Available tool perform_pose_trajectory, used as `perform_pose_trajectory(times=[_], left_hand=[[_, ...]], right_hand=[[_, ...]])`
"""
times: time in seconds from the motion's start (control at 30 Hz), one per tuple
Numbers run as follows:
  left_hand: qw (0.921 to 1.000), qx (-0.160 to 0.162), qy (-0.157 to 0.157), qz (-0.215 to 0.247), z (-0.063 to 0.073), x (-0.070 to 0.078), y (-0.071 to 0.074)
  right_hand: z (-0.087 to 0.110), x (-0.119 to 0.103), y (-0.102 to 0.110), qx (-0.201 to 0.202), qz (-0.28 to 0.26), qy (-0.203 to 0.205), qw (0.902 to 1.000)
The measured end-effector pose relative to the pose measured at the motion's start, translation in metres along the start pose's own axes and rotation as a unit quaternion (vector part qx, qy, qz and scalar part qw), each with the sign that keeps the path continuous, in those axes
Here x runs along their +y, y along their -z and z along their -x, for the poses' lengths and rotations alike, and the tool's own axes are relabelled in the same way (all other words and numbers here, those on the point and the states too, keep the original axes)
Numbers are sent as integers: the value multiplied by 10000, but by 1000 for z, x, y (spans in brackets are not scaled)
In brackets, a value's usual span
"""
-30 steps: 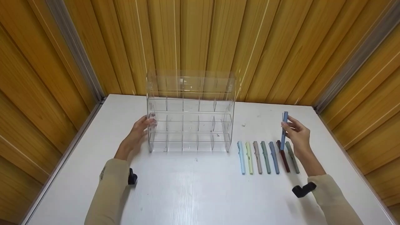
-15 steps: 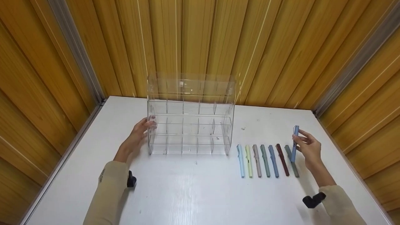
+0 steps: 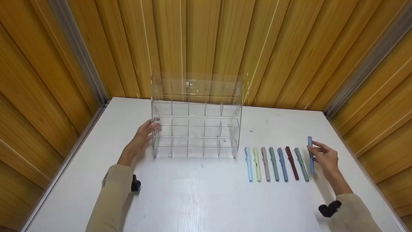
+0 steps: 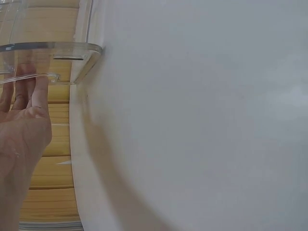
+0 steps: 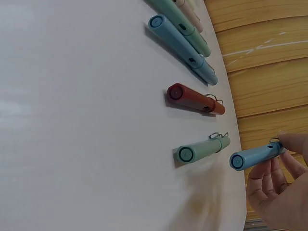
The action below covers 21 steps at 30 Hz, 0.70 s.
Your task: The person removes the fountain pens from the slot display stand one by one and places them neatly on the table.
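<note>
My right hand (image 3: 325,159) pinches a blue capped pen (image 3: 311,161) between thumb and fingers. The pen stands nearly upright, clip end up, just right of a row of pens. Closest to it in the row lies a grey-green pen (image 3: 301,164), then a dark red pen (image 3: 292,163). In the right wrist view, the held blue pen (image 5: 255,157) points its round end toward the camera. My left hand (image 3: 140,138) touches the left side of a clear acrylic display rack (image 3: 196,141). Its fingers (image 4: 41,94) extend along the side panel, partly seen through it.
Further left in the row lie a slate-blue pen (image 3: 282,164), a green pen (image 3: 274,164), a taupe pen (image 3: 265,164), a yellow-green pen (image 3: 257,164) and a light blue pen (image 3: 248,164). Wood-patterned walls (image 3: 199,38) surround the white table (image 3: 180,199).
My right hand has carried the blue pen rightward and toward me, from above the dark red pen to beyond the row's right end. The left hand stays at the rack.
</note>
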<state>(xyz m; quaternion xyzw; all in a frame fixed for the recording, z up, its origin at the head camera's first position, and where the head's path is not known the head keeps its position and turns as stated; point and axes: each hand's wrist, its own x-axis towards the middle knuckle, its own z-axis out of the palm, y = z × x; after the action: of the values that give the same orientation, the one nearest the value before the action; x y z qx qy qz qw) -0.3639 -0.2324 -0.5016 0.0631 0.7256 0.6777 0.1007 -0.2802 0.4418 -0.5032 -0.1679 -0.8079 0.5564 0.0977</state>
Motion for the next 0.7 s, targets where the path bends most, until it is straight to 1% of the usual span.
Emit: perform_pose_trajectory(times=[0.07,0.17,0.3,0.4,0.5,0.6,0.7], left_hand=[[10000,6,64,19,0,0,0],[10000,25,61,-41,0,1,-1],[9999,44,110,-56,0,1,-1],[9998,82,193,33,2,0,-1],[9996,51,270,66,4,-1,-1],[9997,34,217,63,3,-1,-2],[10000,8,56,7,1,-2,-1]], right_hand=[[0,4,1,-8,259,5,9997],[0,8,2,-104,583,-34,9982],[1,11,4,-209,1006,50,9947],[2,15,4,-336,1453,162,9887],[3,19,5,-445,1809,284,9821],[4,23,6,-485,2033,456,9769],[3,25,5,-474,2140,610,9738]])
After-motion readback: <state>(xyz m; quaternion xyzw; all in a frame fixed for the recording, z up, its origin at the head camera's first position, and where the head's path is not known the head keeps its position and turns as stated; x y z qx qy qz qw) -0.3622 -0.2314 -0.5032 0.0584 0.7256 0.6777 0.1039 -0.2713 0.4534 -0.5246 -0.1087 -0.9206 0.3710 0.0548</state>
